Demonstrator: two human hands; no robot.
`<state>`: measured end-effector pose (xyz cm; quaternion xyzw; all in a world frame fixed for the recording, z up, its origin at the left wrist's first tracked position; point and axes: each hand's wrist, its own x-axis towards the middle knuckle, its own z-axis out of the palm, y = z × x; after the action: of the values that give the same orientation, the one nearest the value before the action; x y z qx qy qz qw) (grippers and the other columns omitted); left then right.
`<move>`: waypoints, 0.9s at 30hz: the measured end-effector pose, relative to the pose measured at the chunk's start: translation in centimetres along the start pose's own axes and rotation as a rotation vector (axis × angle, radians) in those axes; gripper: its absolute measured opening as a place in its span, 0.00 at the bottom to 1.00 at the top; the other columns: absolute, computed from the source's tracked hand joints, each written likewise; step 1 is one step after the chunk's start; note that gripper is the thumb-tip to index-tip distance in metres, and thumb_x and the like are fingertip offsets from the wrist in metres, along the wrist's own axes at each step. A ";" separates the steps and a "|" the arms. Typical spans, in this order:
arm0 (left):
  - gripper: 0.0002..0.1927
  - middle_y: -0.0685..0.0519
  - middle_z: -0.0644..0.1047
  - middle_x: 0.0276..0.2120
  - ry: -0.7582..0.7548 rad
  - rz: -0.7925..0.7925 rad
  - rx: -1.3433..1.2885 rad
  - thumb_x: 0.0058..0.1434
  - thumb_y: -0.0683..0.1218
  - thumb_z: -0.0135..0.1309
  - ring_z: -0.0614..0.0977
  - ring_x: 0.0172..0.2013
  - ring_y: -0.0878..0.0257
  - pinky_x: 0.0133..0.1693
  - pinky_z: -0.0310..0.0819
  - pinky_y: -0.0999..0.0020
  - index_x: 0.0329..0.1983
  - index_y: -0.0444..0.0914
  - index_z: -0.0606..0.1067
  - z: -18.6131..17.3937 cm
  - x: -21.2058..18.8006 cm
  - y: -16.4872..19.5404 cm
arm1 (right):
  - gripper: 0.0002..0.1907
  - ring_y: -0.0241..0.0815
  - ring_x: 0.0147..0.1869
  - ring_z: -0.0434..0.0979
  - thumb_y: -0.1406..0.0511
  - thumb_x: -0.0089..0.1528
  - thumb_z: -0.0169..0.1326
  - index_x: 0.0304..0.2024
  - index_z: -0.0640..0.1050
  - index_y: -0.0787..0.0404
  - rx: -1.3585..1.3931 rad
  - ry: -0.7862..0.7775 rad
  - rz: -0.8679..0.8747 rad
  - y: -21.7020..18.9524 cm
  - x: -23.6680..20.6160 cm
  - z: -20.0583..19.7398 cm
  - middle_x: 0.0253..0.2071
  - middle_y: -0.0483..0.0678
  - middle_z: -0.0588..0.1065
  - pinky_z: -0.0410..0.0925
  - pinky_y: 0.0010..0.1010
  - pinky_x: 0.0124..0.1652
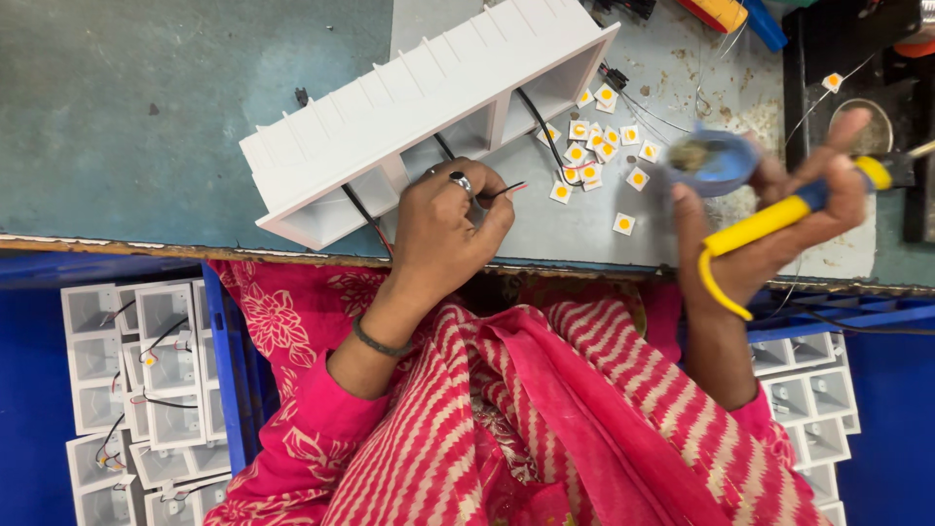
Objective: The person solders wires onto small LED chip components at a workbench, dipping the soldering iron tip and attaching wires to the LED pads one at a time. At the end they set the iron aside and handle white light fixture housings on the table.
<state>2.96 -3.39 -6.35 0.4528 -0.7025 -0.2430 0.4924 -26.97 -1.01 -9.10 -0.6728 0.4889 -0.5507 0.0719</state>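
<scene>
Head view. Left hand [443, 229] rests on bench edge, fingertips pinching thin black wire [504, 191] just beyond them. Wire runs from white finned housing [419, 107], which touches back of fingers and tilts across grey bench [146, 107]. Right hand [779, 229] lifted, fingers clenched round yellow-handled soldering iron [779, 219]; same hand's thumb and fingers grip small blue dish [711, 161]. Small white squares with yellow centres [594, 146] scattered between both hands' fingertips. Blue crate [229, 370] of white housings below left wrist.
</scene>
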 end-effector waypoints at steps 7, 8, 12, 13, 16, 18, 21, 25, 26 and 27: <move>0.07 0.48 0.81 0.29 -0.127 -0.006 0.169 0.69 0.47 0.54 0.83 0.31 0.48 0.31 0.73 0.51 0.41 0.39 0.74 0.2 -0.1 -1.5 | 0.50 0.47 0.87 0.42 0.76 0.63 0.67 0.74 0.48 0.50 -0.167 -0.054 0.066 1.6 -1.7 -1.5 0.82 0.51 0.39 0.61 0.37 0.73; 0.07 0.48 0.81 0.30 -0.135 -0.002 0.172 0.69 0.47 0.54 0.83 0.32 0.47 0.31 0.73 0.51 0.42 0.39 0.74 0.3 -0.2 -1.7 | 0.50 0.47 0.87 0.44 0.76 0.63 0.68 0.74 0.49 0.50 -0.154 -0.058 0.073 1.6 -1.8 -1.4 0.82 0.51 0.39 0.60 0.38 0.73; 0.08 0.48 0.82 0.31 -0.167 -0.007 0.181 0.70 0.48 0.53 0.83 0.33 0.46 0.32 0.74 0.50 0.43 0.39 0.72 0.6 -1.1 -2.7 | 0.49 0.45 0.86 0.43 0.75 0.67 0.70 0.74 0.49 0.48 -0.164 -0.062 -0.026 1.2 -2.3 -0.4 0.83 0.46 0.40 0.58 0.40 0.77; 0.08 0.48 0.83 0.31 -0.176 -0.012 0.184 0.70 0.48 0.53 0.83 0.33 0.46 0.32 0.74 0.50 0.43 0.39 0.72 0.6 -1.4 -3.0 | 0.49 0.44 0.85 0.43 0.75 0.68 0.70 0.74 0.49 0.47 -0.140 -0.067 -0.063 1.0 -2.2 0.0 0.82 0.44 0.40 0.59 0.40 0.77; 0.08 0.48 0.83 0.33 -0.140 0.046 0.175 0.69 0.48 0.53 0.84 0.35 0.46 0.33 0.75 0.50 0.43 0.39 0.72 0.6 -1.9 -3.6 | 0.47 0.42 0.81 0.55 0.74 0.72 0.69 0.74 0.48 0.44 0.058 -0.129 -0.104 0.8 -0.5 2.2 0.79 0.40 0.46 0.68 0.35 0.67; 0.08 0.48 0.83 0.35 -0.125 0.073 0.144 0.69 0.47 0.53 0.84 0.36 0.46 0.34 0.75 0.51 0.43 0.38 0.71 0.6 -1.9 -3.7 | 0.45 0.46 0.75 0.67 0.73 0.71 0.66 0.74 0.48 0.44 0.097 -0.212 -0.115 0.7 2.0 3.7 0.77 0.42 0.53 0.73 0.35 0.66; 0.07 0.46 0.83 0.37 -0.087 0.095 0.065 0.69 0.45 0.54 0.84 0.37 0.46 0.36 0.76 0.52 0.43 0.37 0.72 0.3 -2.1 -3.7 | 0.44 0.54 0.69 0.75 0.75 0.70 0.67 0.73 0.49 0.50 -0.087 -0.331 -0.264 0.3 5.7 6.1 0.69 0.51 0.63 0.75 0.38 0.60; 0.07 0.44 0.80 0.30 -0.093 -0.013 -0.012 0.67 0.44 0.56 0.82 0.30 0.47 0.32 0.72 0.53 0.41 0.34 0.73 -0.8 -2.3 -3.5 | 0.35 0.54 0.55 0.81 0.76 0.70 0.64 0.68 0.56 0.60 -0.160 -0.455 -0.336 -1.4 9.1 8.9 0.56 0.57 0.74 0.76 0.39 0.48; 0.07 0.44 0.80 0.30 -0.077 -0.001 -0.034 0.68 0.44 0.56 0.82 0.30 0.47 0.32 0.72 0.54 0.41 0.34 0.73 -1.0 -2.3 -3.5 | 0.31 0.54 0.51 0.82 0.76 0.69 0.63 0.66 0.58 0.62 -0.165 -0.474 -0.339 -1.8 9.7 9.4 0.52 0.57 0.75 0.75 0.40 0.45; 0.07 0.44 0.79 0.29 -0.062 0.011 -0.057 0.68 0.44 0.55 0.82 0.30 0.48 0.32 0.72 0.55 0.41 0.34 0.73 -1.2 -2.2 -3.4 | 0.28 0.55 0.46 0.81 0.76 0.68 0.62 0.63 0.62 0.62 -0.180 -0.473 -0.323 -2.0 10.2 9.8 0.47 0.57 0.75 0.74 0.42 0.41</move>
<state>5.63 -2.91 -9.64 0.4269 -0.7128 -0.2741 0.4843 -18.70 -11.84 -4.69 -0.8551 0.3922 -0.3373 0.0353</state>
